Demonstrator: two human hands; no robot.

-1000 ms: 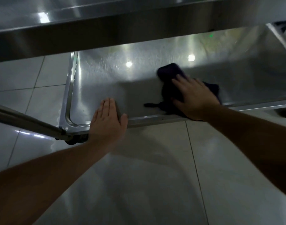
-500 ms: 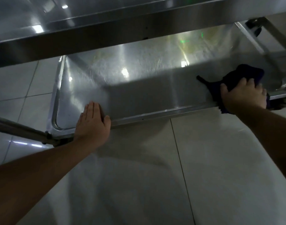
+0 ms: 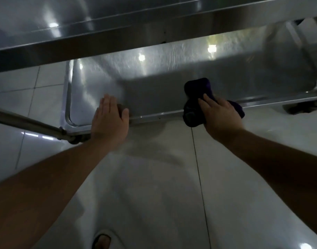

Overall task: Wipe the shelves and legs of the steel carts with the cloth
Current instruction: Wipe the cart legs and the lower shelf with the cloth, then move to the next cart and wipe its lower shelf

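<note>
No lettering, label, brand mark, number or sign can be read anywhere here — not on the brushed steel lower shelf of the cart [image 3: 172,83], not on the steel edge of the upper shelf [image 3: 118,38], not on the crumpled dark purple cloth [image 3: 197,88], and not on the glossy white floor tiles [image 3: 154,177]. The bright spots on the metal are only reflected lights — they carry no writing.

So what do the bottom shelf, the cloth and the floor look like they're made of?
Bottom shelf: looks like brushed stainless steel, given the sharp light reflections and fine streaks. Cloth: dark, soft, bunched fabric, possibly microfibre. Floor: glossy pale tiles, probably ceramic, with thin grout lines.
</note>
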